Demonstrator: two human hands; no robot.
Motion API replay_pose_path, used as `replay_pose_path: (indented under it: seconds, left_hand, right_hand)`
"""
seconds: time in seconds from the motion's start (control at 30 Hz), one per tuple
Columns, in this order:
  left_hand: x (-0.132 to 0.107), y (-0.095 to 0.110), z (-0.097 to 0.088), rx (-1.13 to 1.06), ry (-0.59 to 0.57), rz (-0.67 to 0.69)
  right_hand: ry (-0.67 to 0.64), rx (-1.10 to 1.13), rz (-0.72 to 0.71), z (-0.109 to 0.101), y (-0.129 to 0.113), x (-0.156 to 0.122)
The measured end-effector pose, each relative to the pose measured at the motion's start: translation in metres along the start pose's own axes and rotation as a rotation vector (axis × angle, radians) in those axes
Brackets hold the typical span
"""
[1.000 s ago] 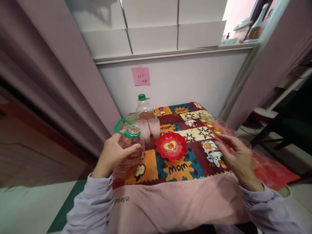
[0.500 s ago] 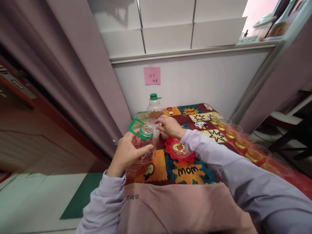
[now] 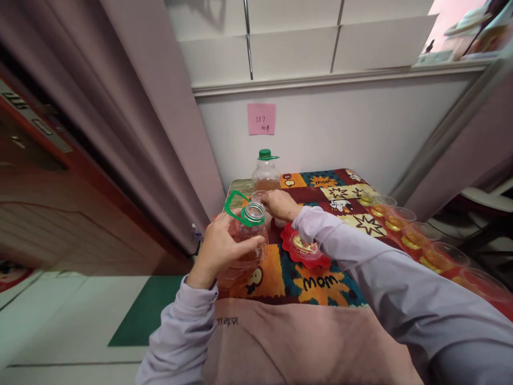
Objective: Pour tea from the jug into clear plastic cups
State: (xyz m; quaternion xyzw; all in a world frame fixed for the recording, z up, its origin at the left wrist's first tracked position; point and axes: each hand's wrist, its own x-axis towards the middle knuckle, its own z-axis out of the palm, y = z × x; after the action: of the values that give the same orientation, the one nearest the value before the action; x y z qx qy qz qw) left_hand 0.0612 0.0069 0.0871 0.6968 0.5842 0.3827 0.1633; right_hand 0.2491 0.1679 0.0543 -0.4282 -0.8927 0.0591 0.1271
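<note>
My left hand [image 3: 224, 243] is wrapped round a clear plastic bottle [image 3: 252, 248] with a green carrying handle and an uncapped mouth, standing near the table's left edge. Pinkish-looking contents or tablecloth colour show through its wall; I cannot tell which. Just behind that bottle, my right hand [image 3: 279, 205] pinches the rim of a clear plastic cup [image 3: 259, 195], mostly hidden by the bottle neck and my fingers. A second clear bottle [image 3: 266, 174], closed with a green cap, stands farther back and holds some liquid. Beneath my right wrist lies a red scalloped dish [image 3: 306, 259].
Several clear cups of yellow liquid [image 3: 395, 222] stand in a row along the table's right side. A patterned cloth [image 3: 320, 283] covers the table. The wall behind carries a pink note [image 3: 261, 119]. On the left hangs a curtain [image 3: 160, 133].
My right hand's fingers have closed in on the cup's rim. The view has shifted, so the whole scene sits a little farther right. My left hand keeps its hold on the bottle.
</note>
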Motion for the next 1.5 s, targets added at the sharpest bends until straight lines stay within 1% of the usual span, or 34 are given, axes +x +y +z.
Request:
replay_pose_path:
  seconds: [0.1,0.23,0.27,0.33,0.4,0.43,0.47,0.53,0.57,0.6,0.7,0.77,0.8,0.87,1.07,1.27,1.4,1.5]
  left_hand:
    - [0.000,0.000,0.001,-0.009,0.008,0.018]
    - [0.000,0.003,0.001,-0.015,0.005,0.044]
    - [0.000,0.004,0.001,-0.020,0.010,0.052]
    - [0.000,0.005,0.001,-0.029,0.016,0.063]
    - [0.000,0.006,0.001,-0.025,0.023,0.052]
    - [0.000,0.006,0.001,-0.016,0.025,0.039]
    - [0.000,0.006,0.001,-0.004,0.025,0.024]
    - [0.000,0.005,0.001,0.009,0.024,0.002]
    - [0.000,0.005,0.002,0.012,0.023,-0.004]
    - [0.000,0.004,0.002,0.014,0.024,-0.006]
    - [0.000,0.001,0.003,0.023,0.042,-0.013]
    - [0.001,0.000,0.003,0.029,0.049,-0.022]
    - [0.002,0.000,0.003,0.030,0.051,-0.026]
    - [0.002,0.000,0.003,0.031,0.053,-0.027]
    - [0.002,0.006,0.006,0.072,0.061,0.012]
    - [0.004,0.010,0.009,0.103,0.067,0.019]
    - [0.006,0.013,0.010,0.110,0.060,0.022]
    - [0.006,0.016,0.011,0.103,0.061,0.033]
  right_hand:
    - [0.029,0.029,-0.004,0.000,0.003,0.001]
    - [0.113,0.074,-0.018,-0.004,0.000,0.003]
    - [0.144,0.084,-0.017,-0.008,0.000,0.003]
    - [0.272,0.122,-0.020,-0.020,0.000,-0.002]
    - [0.448,0.166,-0.026,-0.035,0.006,-0.015]
    - [0.535,0.185,-0.033,-0.041,0.010,-0.026]
    - [0.589,0.193,-0.035,-0.044,0.016,-0.039]
    - [0.673,0.206,-0.059,-0.041,0.031,-0.074]
    - [0.667,0.206,-0.069,-0.033,0.038,-0.093]
    - [0.631,0.205,-0.065,-0.022,0.046,-0.112]
    - [0.440,0.205,0.006,0.024,0.067,-0.160]
    - [0.333,0.204,0.068,0.051,0.077,-0.178]
    - [0.300,0.200,0.093,0.062,0.081,-0.183]
    - [0.269,0.191,0.128,0.075,0.087,-0.185]
    - [0.263,0.188,0.143,0.087,0.093,-0.175]
    - [0.292,0.209,0.166,0.093,0.096,-0.186]
    - [0.370,0.208,0.238,0.092,0.096,-0.193]
    - [0.403,0.185,0.308,0.096,0.094,-0.189]
